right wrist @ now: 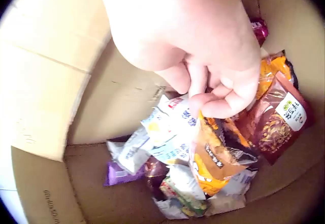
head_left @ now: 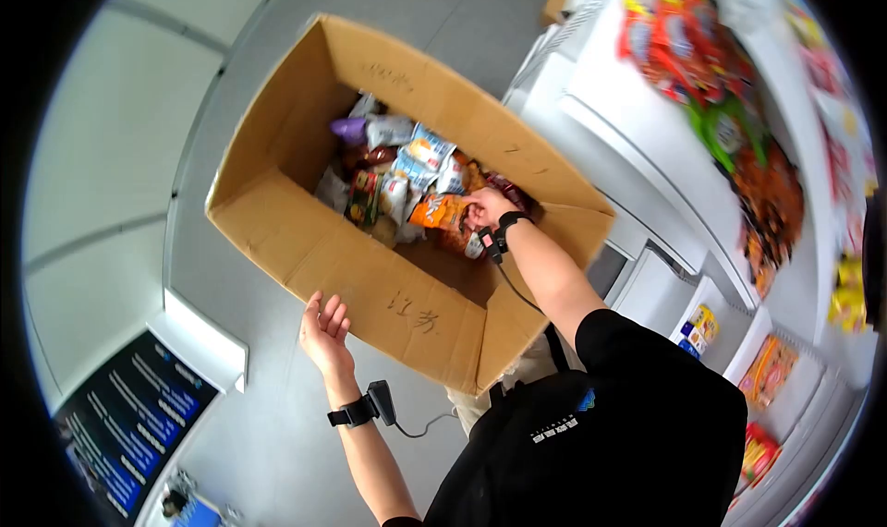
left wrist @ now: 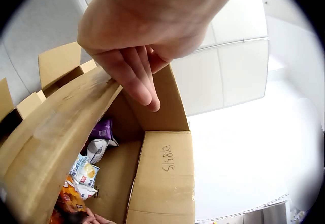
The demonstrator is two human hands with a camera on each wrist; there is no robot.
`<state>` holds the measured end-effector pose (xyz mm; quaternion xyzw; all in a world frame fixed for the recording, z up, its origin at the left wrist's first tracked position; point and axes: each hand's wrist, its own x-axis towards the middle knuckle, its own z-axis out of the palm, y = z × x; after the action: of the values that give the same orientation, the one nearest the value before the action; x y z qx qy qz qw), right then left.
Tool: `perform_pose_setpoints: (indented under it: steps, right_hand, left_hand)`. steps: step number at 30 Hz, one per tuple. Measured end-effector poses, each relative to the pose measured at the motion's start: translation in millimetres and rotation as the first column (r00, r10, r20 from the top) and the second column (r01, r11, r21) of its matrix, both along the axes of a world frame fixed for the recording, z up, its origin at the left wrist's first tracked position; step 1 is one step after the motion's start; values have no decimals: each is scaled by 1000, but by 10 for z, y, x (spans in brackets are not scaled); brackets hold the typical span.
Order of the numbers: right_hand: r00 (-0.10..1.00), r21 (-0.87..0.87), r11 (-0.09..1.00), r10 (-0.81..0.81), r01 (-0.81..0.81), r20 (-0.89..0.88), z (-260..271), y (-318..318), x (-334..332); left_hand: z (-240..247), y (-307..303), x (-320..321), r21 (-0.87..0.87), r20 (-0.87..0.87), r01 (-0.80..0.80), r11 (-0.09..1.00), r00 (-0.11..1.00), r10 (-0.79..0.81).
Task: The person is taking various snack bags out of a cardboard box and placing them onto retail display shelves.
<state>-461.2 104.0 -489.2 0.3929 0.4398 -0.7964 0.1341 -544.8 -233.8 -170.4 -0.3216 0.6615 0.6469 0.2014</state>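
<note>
Inside a large cardboard box (head_left: 360,287), my right hand (head_left: 490,209) pinches the corner of an orange snack bag (head_left: 438,213). The right wrist view shows thumb and fingers closed on the top of that orange bag (right wrist: 208,168), which hangs over other packets. Beneath and around it lie white-and-blue packets (head_left: 416,157), a purple packet (head_left: 349,130) and a green-and-red packet (head_left: 365,198). A dark red bag (right wrist: 279,120) leans beside the right hand. My left hand (head_left: 327,331) is by the box's near flap, its fingers loosely bent and holding nothing.
White shelves on the right carry red snack bags (head_left: 679,42), a green bag (head_left: 730,130) and boxed goods. A dark screen with text (head_left: 139,425) stands at lower left. More open cardboard boxes (left wrist: 58,66) sit behind the large one in the left wrist view.
</note>
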Motion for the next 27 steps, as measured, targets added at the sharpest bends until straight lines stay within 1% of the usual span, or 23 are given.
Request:
perform_pose_setpoints:
  steps: [1, 2, 3, 4, 5, 6, 7, 8, 9, 11, 13, 14, 15, 16, 17, 18, 19, 20, 22, 23, 24, 25, 27]
  right_hand:
    - [933, 317, 921, 297, -224, -203, 164, 65, 125]
    - [796, 652, 721, 527, -234, -298, 330, 139, 246]
    - [758, 777, 592, 602, -213, -251, 706, 99, 179]
    - [879, 429, 863, 400, -266, -259, 1082, 23, 85]
    - [990, -125, 992, -47, 30, -133, 1463, -57, -8]
    - [913, -365, 837, -375, 409, 161, 1865, -145, -101]
    - [932, -312, 878, -331, 362, 151, 2176, -173, -78]
    - [936, -283, 893, -343, 350, 75, 2576, -207, 60]
    - [927, -291, 890, -373, 352, -19, 3064, -340, 337]
    - [901, -315, 886, -403, 340, -163, 3702, -461, 837]
    - [885, -349, 887, -398, 304, -241, 3905, -530, 1292]
    - [892, -327, 911, -348, 251, -287, 4017, -566, 1525]
    - [875, -281, 928, -338, 247, -347, 4195, -630, 1753]
    - [867, -279, 926, -346, 254, -359, 4279, -666, 1974]
    - [858, -276, 925, -354, 262, -371, 4346, -700, 2171]
    - [846, -268, 919, -375, 288, -378, 4394, -739, 2365]
    - [833, -260, 913, -398, 316, -384, 4417, -760, 2531]
    - [819, -250, 906, -418, 342, -392, 4443, -769, 2713]
    - [762, -300, 873, -484, 385, -431, 4375, -715, 3096]
    - [734, -327, 852, -519, 408, -438, 4434, -703, 3170]
    - [715, -330, 834, -550, 443, -431, 4411, -697, 3326]
    - [697, -332, 815, -579, 475, -424, 4402, -691, 3438]
    - [661, -334, 776, -631, 535, -405, 4403, -669, 3672]
  left_hand:
    - [-17, 1, 10, 33, -13, 34, 999, 999, -34]
    - [-72, -53, 39, 46, -46, 45, 998, 998, -43]
    - [-131, -102, 18, 70, -65, 85, 994, 995, -80]
    - [-185, -138, -8, 96, -87, 145, 985, 987, -136]
    - [-210, -158, -26, 110, -114, 194, 975, 977, -182]
    - [-214, -155, -37, 144, -123, 253, 957, 964, -237]
    - [-221, -160, -57, 168, -133, 298, 940, 951, -278]
    - [-184, -151, -48, 188, -144, 333, 924, 940, -309]
    - [5, -239, 100, 219, -163, 384, 897, 921, -354]
    - [193, -155, 303, 255, -189, 483, 837, 874, -447]
    - [495, 5, 553, 282, -267, 651, 705, 759, -594]
    - [679, 101, 693, 307, -282, 707, 637, 707, -648]
    - [851, 187, 841, 328, -293, 757, 565, 650, -701]
    - [1027, 296, 1012, 388, -350, 810, 440, 571, -743]
    - [1163, 392, 1162, 438, -409, 847, 302, 487, -772]
    - [1146, 479, 1283, 468, -392, 853, 230, 434, -811]
    - [1133, 574, 1445, 491, -419, 852, 181, 413, -809]
    - [1218, 651, 1625, 463, -409, 867, 186, 395, -823]
    - [1302, 781, 1967, 413, -387, 890, 193, 363, -848]
    - [1370, 847, 2002, 399, -367, 897, 190, 346, -864]
    - [1428, 911, 2146, 410, -335, 889, 207, 357, -872]
    - [1406, 967, 2239, 390, -341, 900, 196, 339, -877]
    - [1362, 1086, 2401, 398, -335, 897, 191, 336, -880]
